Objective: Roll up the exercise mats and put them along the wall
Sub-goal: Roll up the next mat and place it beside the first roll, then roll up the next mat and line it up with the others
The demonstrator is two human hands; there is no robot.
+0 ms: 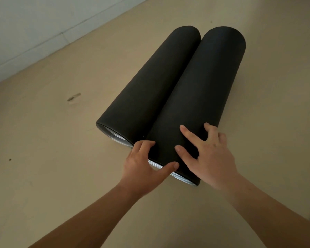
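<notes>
Tan floor [43,149], pale wall [25,24] well beyond the fingertips. 2 mats lay rolled: right roll [204,90] under the fingers, touching left roll [150,86]. Left hand [143,165] gripped its near end, fingers curled; right hand [211,158] pressed its top, fingers spread. Rolling judged done; next, shifting both wallward.

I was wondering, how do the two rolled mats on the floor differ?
The right mat has both hands at its near end, the left hand gripping its edge, the right hand resting on top; neither holds the left mat. The left mat lies nearer the wall. The right mat's near end reaches closer to the camera. Both are black, rolled and side by side.
</notes>
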